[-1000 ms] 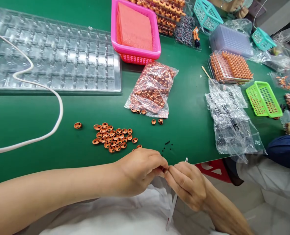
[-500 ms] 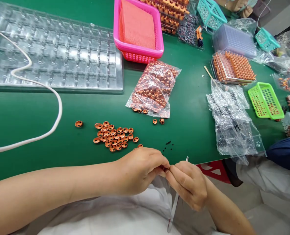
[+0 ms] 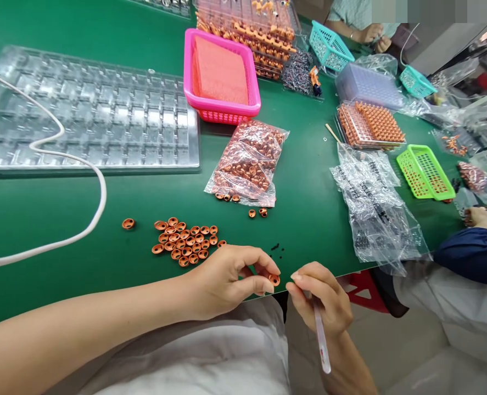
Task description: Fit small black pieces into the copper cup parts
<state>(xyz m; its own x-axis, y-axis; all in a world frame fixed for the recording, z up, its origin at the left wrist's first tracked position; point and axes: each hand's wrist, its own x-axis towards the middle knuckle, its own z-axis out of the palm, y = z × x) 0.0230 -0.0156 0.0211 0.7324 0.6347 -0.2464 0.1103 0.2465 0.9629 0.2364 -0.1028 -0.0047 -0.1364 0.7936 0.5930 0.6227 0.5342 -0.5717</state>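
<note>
My left hand (image 3: 227, 280) pinches a small copper-orange cup (image 3: 273, 280) with a dark hole between thumb and fingertips, at the table's front edge. Just to its right, apart from the cup, is my right hand (image 3: 323, 302). Its thumb and forefinger are pressed together, and a slim pale tool (image 3: 322, 343) is tucked in the curled fingers, handle end pointing down. Whether the fingertips also pinch something tiny cannot be made out. Behind the hands lie several tiny black pieces (image 3: 275, 247). A cluster of like cups (image 3: 185, 241) rests left of them, partly hidden by my left hand.
A clear bag of cups (image 3: 251, 159) lies behind, near a pink basket (image 3: 189, 71). A clear moulded tray (image 3: 90, 109) and a white cable (image 3: 97, 214) occupy the left. Plastic bags (image 3: 370, 203) and a green basket (image 3: 444, 186) are right, beside a co-worker's sleeve (image 3: 469, 255).
My hands have come apart from touching, and the cup in my left hand now shows. The tool in my right hand has swung, its handle end now farther right. The camera view has shifted.
</note>
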